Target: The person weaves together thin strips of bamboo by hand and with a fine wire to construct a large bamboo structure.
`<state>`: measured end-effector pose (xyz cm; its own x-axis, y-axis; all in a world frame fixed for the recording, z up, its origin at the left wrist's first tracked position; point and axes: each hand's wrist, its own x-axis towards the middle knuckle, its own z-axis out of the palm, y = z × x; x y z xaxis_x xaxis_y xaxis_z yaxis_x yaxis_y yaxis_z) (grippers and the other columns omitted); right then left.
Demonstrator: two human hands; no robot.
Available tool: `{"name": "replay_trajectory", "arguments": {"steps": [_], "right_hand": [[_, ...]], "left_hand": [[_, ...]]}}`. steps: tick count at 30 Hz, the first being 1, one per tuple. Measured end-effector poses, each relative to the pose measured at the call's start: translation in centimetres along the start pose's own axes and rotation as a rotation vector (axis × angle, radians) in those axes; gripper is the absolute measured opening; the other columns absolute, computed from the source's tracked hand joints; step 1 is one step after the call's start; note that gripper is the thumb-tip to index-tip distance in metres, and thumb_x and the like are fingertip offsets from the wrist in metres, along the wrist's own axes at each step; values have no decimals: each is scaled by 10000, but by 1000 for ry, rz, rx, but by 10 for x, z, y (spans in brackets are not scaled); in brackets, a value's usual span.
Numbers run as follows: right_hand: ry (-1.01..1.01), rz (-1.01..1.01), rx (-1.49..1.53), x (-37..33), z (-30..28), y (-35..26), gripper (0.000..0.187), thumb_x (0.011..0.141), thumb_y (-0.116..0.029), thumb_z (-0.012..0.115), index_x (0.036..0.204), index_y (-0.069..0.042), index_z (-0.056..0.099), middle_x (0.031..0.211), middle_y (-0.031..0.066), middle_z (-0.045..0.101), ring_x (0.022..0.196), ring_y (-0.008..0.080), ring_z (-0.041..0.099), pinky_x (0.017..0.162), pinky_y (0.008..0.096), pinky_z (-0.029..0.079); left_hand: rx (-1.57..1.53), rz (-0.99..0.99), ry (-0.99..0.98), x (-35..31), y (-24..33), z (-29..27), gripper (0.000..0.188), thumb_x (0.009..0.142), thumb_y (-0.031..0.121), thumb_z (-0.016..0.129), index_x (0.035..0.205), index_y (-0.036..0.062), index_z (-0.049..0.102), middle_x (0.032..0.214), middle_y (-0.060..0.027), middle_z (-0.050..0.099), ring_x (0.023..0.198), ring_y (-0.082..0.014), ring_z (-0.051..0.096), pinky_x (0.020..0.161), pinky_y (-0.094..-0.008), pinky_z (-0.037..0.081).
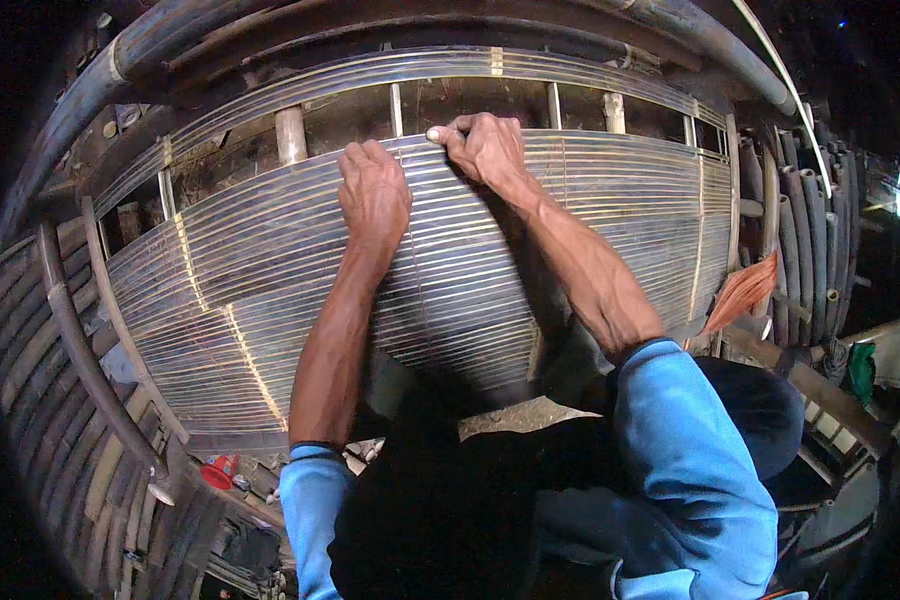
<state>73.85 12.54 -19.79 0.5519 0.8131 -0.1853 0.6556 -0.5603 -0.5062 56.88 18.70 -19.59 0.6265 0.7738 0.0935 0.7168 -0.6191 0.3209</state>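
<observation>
A wide blind of thin pale slats [610, 185] spreads before me, its slats running left to right and crossed by fine threads. At the blind's far edge, my left hand [375, 195] is closed, fingers curled down over the slats. Just to its right, my right hand [485, 150] is also closed at the same edge, its thumb pointing left. What either hand pinches is hidden behind the fingers. Beyond a gap, another band of slats [340, 90] lies parallel to the blind.
Thick bamboo poles [70, 300] lie at the left, and more poles [815, 240] stack up on the right. A reddish-brown bundle of strands [742, 292] hangs at the blind's right end. Near the lower left sits a red object [220, 470].
</observation>
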Motion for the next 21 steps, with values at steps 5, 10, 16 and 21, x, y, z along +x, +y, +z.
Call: {"name": "replay_trajectory", "arguments": {"steps": [5, 10, 16, 21], "right_hand": [[27, -28, 24, 0, -4, 2, 426, 866, -506, 650, 846, -108, 801, 733, 224, 690, 718, 366, 691, 755, 436, 495], [38, -40, 16, -1, -1, -4, 418, 854, -512, 654, 847, -122, 803, 741, 228, 690, 712, 368, 692, 723, 436, 509], [22, -52, -3, 2, 1, 5, 413, 862, -504, 656, 885, -117, 799, 776, 220, 704, 752, 377, 697, 767, 446, 512], [-37, 11, 5, 1, -3, 5, 438, 875, -511, 654, 913, -98, 794, 814, 204, 722, 784, 367, 707, 790, 432, 532]], "left_hand": [[-435, -267, -209, 8, -10, -20, 260, 912, 147, 555, 930, -110, 593, 889, -324, 658, 816, -476, 648, 721, -526, 520], [-684, -106, -181, 15, 1, -10, 272, 929, 178, 547, 903, -35, 715, 865, -275, 687, 775, -484, 647, 726, -509, 506], [-593, 126, -125, 29, -2, -21, 243, 949, 227, 588, 923, 60, 762, 1190, -200, 659, 1225, -290, 522, 1011, -388, 406], [-1541, -286, -263, -6, -50, -34, 393, 1041, 248, 462, 840, -16, 671, 1317, -209, 611, 1449, -332, 325, 1181, -438, 229]]}}
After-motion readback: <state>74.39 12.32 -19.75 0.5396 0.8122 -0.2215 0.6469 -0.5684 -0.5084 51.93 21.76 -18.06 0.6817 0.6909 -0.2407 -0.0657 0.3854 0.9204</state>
